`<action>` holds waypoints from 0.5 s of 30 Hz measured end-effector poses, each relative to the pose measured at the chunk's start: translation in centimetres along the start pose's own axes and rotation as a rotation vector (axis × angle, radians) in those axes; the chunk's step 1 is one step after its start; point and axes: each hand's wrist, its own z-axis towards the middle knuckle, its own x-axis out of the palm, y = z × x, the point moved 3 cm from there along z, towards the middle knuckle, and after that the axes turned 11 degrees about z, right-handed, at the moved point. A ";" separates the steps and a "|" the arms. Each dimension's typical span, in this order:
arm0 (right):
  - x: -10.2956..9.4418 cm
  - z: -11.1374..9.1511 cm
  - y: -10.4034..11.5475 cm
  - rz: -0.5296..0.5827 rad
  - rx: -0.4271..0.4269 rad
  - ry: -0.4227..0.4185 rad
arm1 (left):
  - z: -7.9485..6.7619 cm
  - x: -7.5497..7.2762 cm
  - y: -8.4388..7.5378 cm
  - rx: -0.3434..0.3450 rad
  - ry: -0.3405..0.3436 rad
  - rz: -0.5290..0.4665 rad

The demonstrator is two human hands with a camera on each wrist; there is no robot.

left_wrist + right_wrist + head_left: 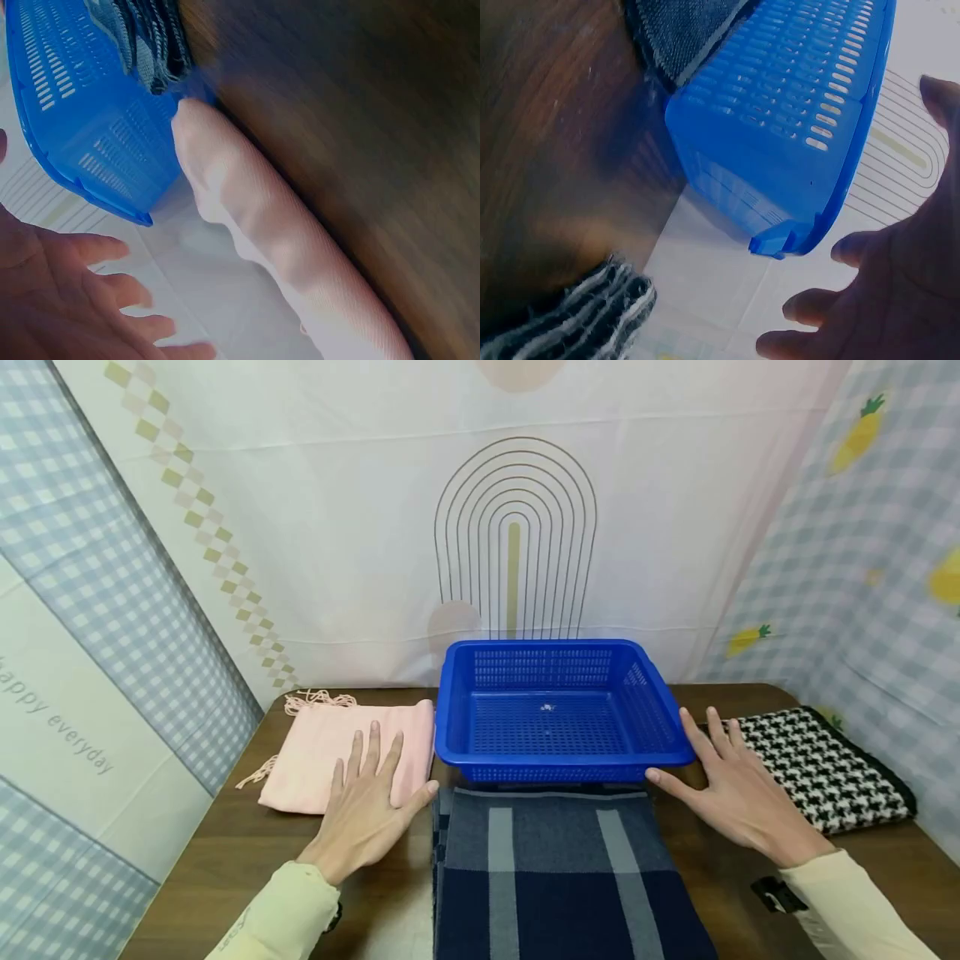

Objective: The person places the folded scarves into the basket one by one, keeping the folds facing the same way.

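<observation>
My left hand (367, 810) is spread palm down over the folded pink scarf (322, 756), which has fringe at its left edge. In the left wrist view its fingers (124, 289) are straight and hold nothing, raised above the scarf. My right hand (738, 785) is spread too, thumb and fingertips near the right front corner of the blue plastic basket (551, 768). The right wrist view shows its fingers apart with nothing between them. A folded navy and grey striped scarf (570, 893) lies in front of the basket. Right of my right hand lies a folded black-and-white houndstooth scarf (817, 768).
The brown wooden table (202, 877) carries everything. A white printed cloth (337, 527) hangs behind it. Blue checked cloths hang along the left (112, 527) and right (885, 568) sides. Small light specks lie on the basket's floor.
</observation>
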 end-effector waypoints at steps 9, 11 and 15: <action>0.0 -0.2 -0.1 0.036 0.042 -0.015 | -0.2 0.1 -0.7 -0.029 0.017 -0.053; 0.1 -0.2 -0.1 0.040 0.039 -0.027 | -0.4 0.1 -0.8 -0.034 -0.003 -0.065; 0.1 -0.6 -0.1 0.048 0.052 -0.045 | -0.7 0.2 -1.1 -0.047 -0.009 -0.102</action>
